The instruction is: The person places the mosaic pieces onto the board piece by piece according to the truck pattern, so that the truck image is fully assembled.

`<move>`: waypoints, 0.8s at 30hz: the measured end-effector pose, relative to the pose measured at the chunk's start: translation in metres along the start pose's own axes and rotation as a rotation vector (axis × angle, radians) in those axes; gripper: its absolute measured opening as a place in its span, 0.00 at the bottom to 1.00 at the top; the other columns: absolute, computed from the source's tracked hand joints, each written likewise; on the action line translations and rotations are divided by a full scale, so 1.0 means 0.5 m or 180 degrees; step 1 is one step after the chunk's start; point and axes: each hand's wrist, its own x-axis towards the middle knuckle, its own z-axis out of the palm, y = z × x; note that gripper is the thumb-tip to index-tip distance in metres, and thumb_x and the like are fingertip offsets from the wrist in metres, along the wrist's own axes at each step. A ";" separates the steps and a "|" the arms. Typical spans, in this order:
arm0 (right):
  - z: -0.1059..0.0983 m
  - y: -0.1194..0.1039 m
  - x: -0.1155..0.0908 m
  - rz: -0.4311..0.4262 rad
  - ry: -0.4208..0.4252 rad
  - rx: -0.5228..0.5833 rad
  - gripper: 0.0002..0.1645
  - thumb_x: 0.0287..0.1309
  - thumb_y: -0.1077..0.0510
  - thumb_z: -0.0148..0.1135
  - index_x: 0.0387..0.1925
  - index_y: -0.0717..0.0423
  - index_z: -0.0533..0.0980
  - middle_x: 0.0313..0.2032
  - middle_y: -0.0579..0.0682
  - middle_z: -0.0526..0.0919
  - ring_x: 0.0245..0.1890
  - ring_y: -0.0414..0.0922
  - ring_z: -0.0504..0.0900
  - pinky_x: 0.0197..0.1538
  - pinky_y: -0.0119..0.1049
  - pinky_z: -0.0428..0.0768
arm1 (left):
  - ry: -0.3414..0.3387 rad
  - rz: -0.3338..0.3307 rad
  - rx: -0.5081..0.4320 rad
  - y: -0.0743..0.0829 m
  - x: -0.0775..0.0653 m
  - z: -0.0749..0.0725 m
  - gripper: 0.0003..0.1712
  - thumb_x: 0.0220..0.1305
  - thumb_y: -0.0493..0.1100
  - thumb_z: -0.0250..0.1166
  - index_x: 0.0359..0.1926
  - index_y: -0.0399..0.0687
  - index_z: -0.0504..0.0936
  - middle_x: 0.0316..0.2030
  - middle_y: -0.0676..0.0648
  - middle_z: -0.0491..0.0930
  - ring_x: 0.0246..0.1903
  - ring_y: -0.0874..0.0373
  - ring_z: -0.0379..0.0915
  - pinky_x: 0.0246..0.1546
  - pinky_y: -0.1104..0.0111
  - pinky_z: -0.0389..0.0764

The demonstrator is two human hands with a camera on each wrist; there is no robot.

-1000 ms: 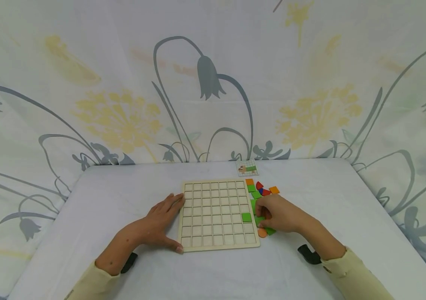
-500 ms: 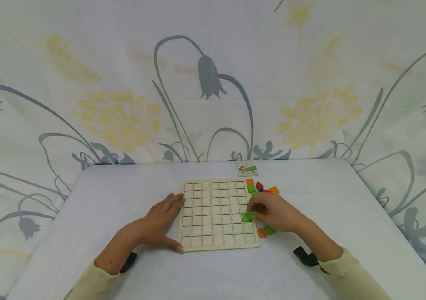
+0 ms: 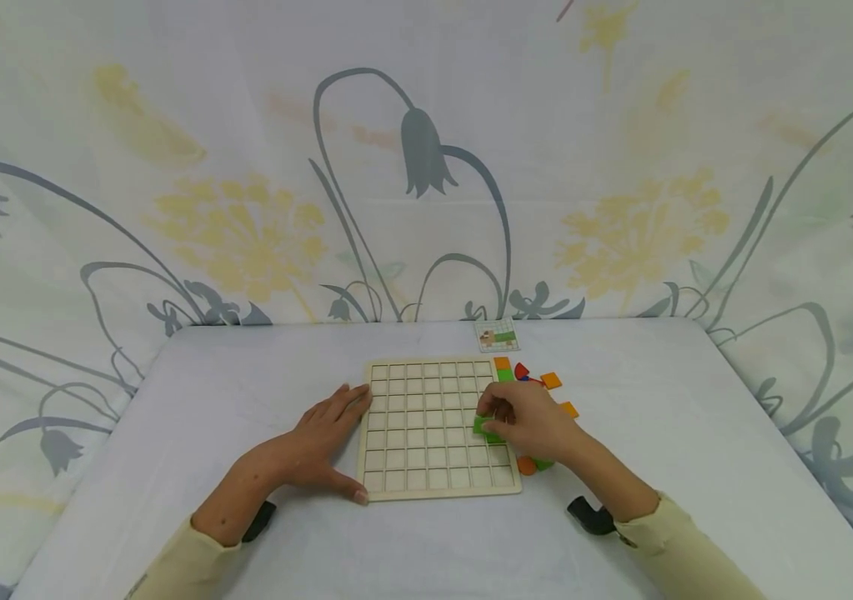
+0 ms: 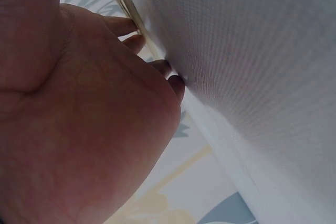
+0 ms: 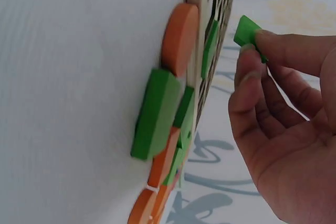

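A pale wooden grid board [image 3: 426, 492] lies on the white-covered table. My left hand [image 3: 313, 446] rests at its left side, fingers straight, the fingertips at the upper left edge and the thumb at the lower left corner. Between thumb and fingers my right hand [image 3: 534, 421] pinches a green square tile [image 5: 247, 31], held above the right part of the board. Another green tile [image 5: 210, 50] sits in a cell close to the board's right edge, partly covered by the right hand in the head view.
Right of the board lie loose pieces: an orange disc [image 3: 527, 466], a green piece [image 5: 155, 114], orange squares [image 3: 550, 380] and a red piece [image 3: 521, 371]. A small picture card [image 3: 497, 336] lies behind the board. Patterned cloth [image 3: 426, 167] hangs at the back.
My right hand has taken a green tile from the loose pieces and moved left with it over the board. The left hand has stayed in place.
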 end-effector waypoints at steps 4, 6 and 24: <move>0.012 -0.007 0.005 0.0122 0.0038 -0.0068 0.09 0.61 0.66 0.75 0.35 0.50 0.83 0.31 0.38 0.83 0.32 0.39 0.79 0.37 0.32 0.80 | -0.0013 -0.0003 0.0014 0.000 0.002 0.001 0.81 0.48 0.74 0.80 0.85 0.39 0.45 0.85 0.40 0.38 0.84 0.35 0.29 0.79 0.36 0.47; 0.017 -0.010 0.007 0.0176 0.0040 -0.0114 0.10 0.62 0.66 0.75 0.34 0.49 0.83 0.31 0.38 0.82 0.31 0.39 0.78 0.36 0.33 0.80 | -0.0015 -0.0007 0.0019 -0.001 0.003 0.002 0.81 0.48 0.74 0.80 0.85 0.39 0.45 0.86 0.41 0.38 0.84 0.35 0.29 0.79 0.36 0.46; 0.022 -0.010 0.009 0.0312 -0.0079 -0.0283 0.06 0.62 0.63 0.77 0.36 0.49 0.87 0.34 0.38 0.83 0.31 0.39 0.77 0.36 0.32 0.80 | -0.0022 -0.0040 -0.0026 0.000 0.002 0.001 0.81 0.48 0.73 0.81 0.85 0.39 0.44 0.86 0.40 0.38 0.84 0.35 0.29 0.79 0.36 0.46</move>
